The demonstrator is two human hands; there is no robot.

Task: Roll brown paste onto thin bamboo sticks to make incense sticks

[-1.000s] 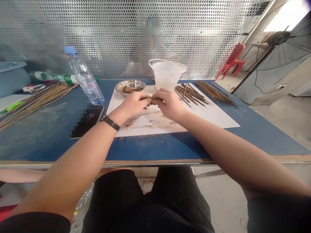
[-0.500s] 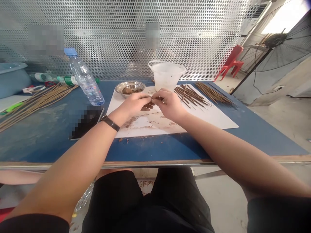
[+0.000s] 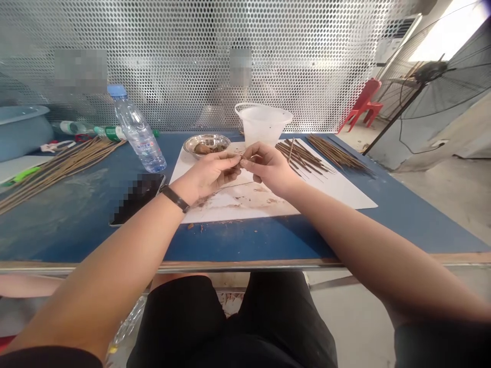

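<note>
Brown sticks (image 3: 304, 156), brown-smudged white sheet (image 3: 337, 191), blue tabletop (image 3: 414, 220), red chair (image 3: 364, 99)

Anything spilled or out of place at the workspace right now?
Yes: brown smears dirty the white sheet near the left hand and right hand, and crumbs lie past its near edge on the blue tabletop. The bottle looks tilted, though that may be lens distortion.

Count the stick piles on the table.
3: left pile, left of the bottle; middle pile, on the sheet; right pile, beside the sheet. Others may be hidden.
</note>
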